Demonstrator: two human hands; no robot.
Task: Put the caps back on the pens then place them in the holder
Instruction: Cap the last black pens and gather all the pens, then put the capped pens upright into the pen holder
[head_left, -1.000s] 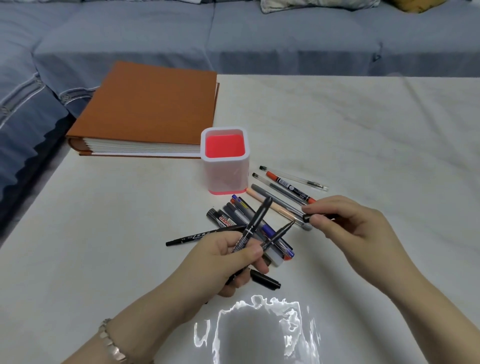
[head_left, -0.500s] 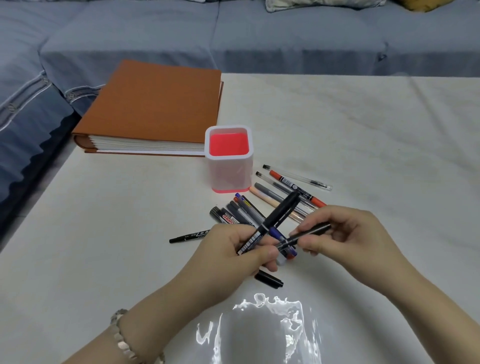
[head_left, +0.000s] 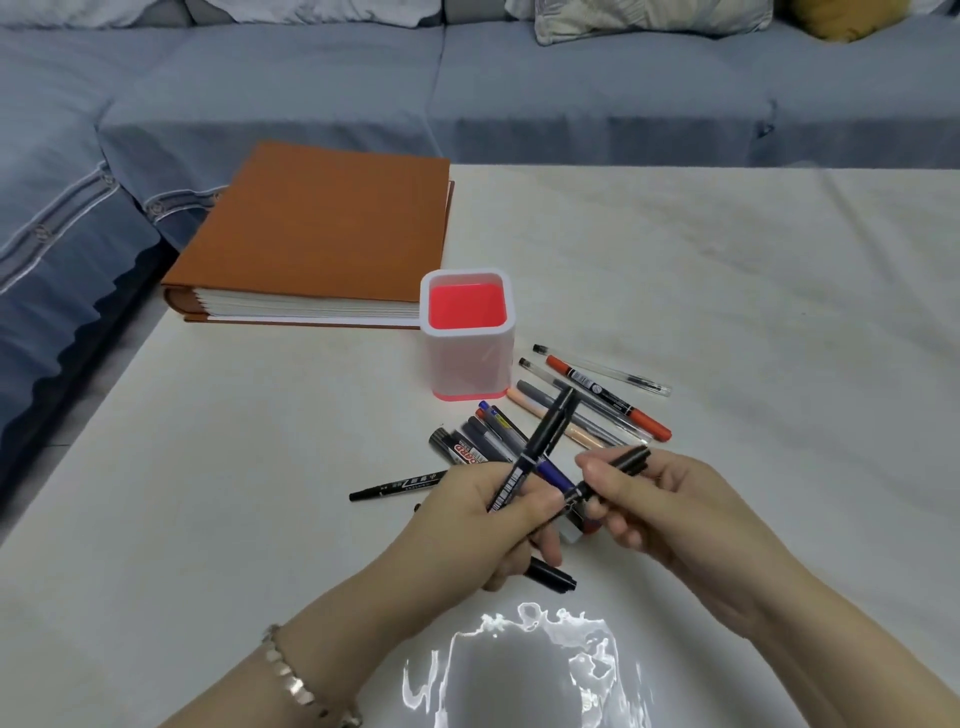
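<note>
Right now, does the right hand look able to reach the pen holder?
Probably yes: the holder stands beyond the loose pens with nothing over its open top, though the right hand is busy pinching a black pen.

Right hand (head_left: 670, 509) moved in, cap (head_left: 631, 460) now on pen (head_left: 580, 490)

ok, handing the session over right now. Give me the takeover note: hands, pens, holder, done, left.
Left hand: grips a black marker, its far end angled up toward the holder.
Right hand: pinches a thin black pen that runs across to the left hand. I cannot tell if its cap is seated.
Holder: upright beside the orange binder, nothing in it.
Loose pens: piled on the table right of and in front of the holder.
Done: no pen stowed.
Left: finish capping, then put every pen in.
</note>
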